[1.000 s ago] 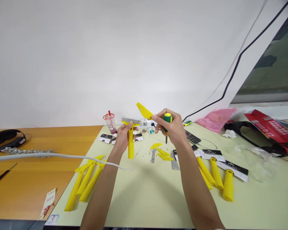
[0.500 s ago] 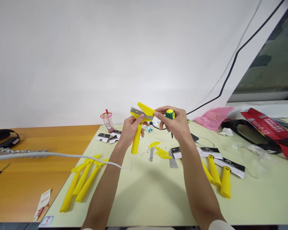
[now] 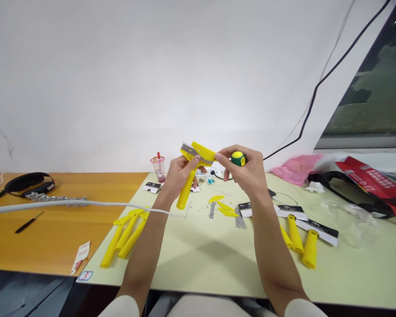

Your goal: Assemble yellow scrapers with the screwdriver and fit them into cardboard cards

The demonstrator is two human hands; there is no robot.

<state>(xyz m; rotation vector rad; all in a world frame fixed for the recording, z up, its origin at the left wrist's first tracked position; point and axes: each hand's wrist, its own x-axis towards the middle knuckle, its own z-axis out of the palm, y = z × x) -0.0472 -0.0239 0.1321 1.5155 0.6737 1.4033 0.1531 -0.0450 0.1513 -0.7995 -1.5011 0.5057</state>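
Observation:
Above the table, my left hand [image 3: 178, 176] is closed round a yellow scraper handle [image 3: 185, 193], whose wide head carries a grey metal blade [image 3: 188, 149]. My right hand [image 3: 251, 171] pinches one end of a yellow cover plate [image 3: 203, 152], which lies at a slant over the blade. A screwdriver [image 3: 238, 158] with a green and yellow grip is tucked in the same hand; its shaft is hidden. Under the hands lie loose yellow plates [image 3: 227, 212], a narrow metal blade [image 3: 212, 210], wider metal plates [image 3: 240, 219] and several tiny screws.
Yellow scraper handles [image 3: 114, 244] lie at left, and yellow sleeves [image 3: 310, 250] with black-and-white cards [image 3: 320, 231] at right. A cup with a straw [image 3: 158, 169] stands behind. A white cable [image 3: 95, 203] crosses in front at left. A pink bag [image 3: 295, 169] lies at the back right.
The view has shifted, showing more of the table's front edge. The cover plate sits slightly closer over the blade and scraper head. Both hands keep their holds.

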